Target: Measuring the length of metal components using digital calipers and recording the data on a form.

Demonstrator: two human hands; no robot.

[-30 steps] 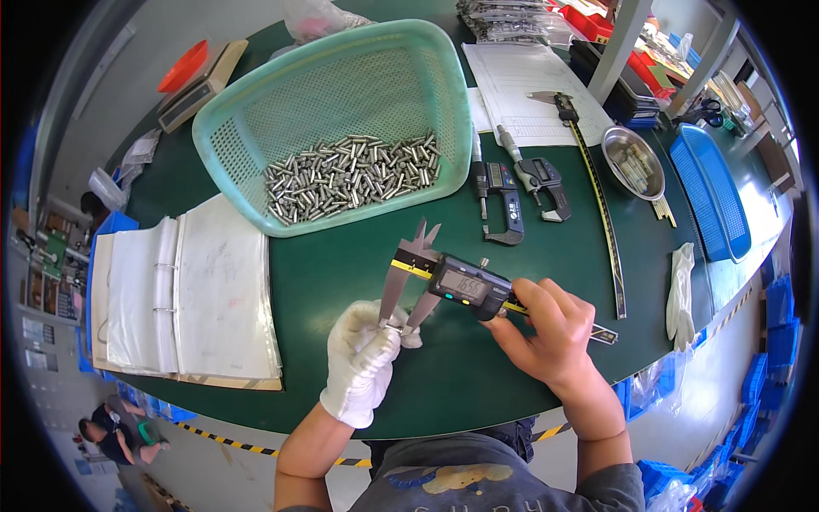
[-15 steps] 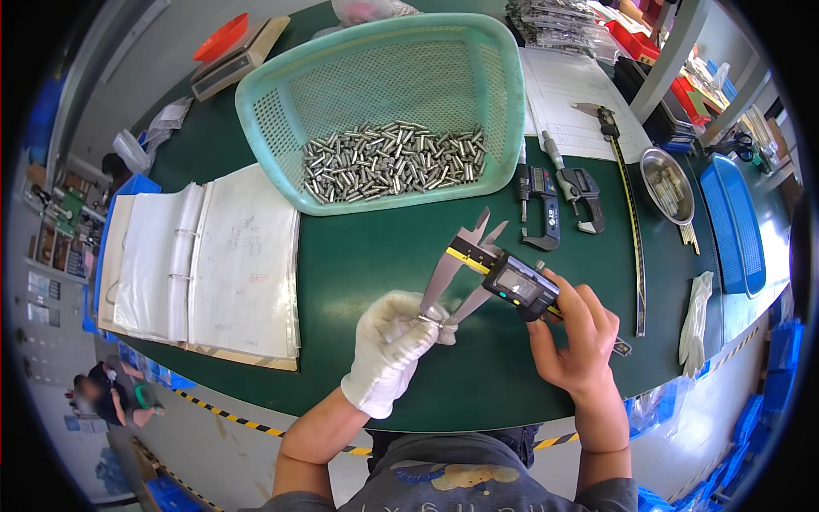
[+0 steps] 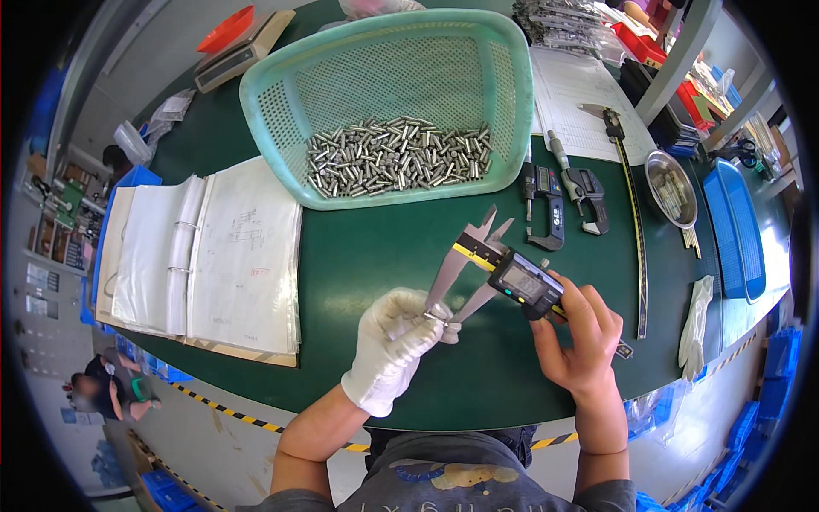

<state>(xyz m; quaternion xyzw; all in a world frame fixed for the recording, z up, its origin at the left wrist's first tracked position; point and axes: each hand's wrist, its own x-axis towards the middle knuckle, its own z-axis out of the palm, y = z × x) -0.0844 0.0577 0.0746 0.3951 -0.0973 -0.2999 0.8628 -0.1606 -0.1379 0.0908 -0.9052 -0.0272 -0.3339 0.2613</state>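
Observation:
My left hand (image 3: 394,348), in a white glove, is closed on a small metal pin (image 3: 436,318) that sits between the lower jaws of a digital caliper (image 3: 522,282). Bare, my right hand (image 3: 582,337) grips the caliper by its display housing, thumb and fingers around the slide. The caliper slants from upper left to lower right above the green table. Beyond both hands, a mint-green perforated basket (image 3: 392,203) holds a heap of similar metal pins (image 3: 397,158) along its near side. Gloved fingers partly hide the held pin.
An open ring binder (image 3: 243,256) lies at left. To the right are two digital micrometers (image 3: 550,205), another caliper (image 3: 636,230), a metal bowl (image 3: 653,171), a blue basket (image 3: 740,230) and a white glove (image 3: 697,328). A scale (image 3: 243,55) stands far left. Another person (image 3: 107,388) sits beyond the table.
The whole view has shifted slightly. Both hands keep the caliper and pin in nearly the same pose, with the jaws still around the pin.

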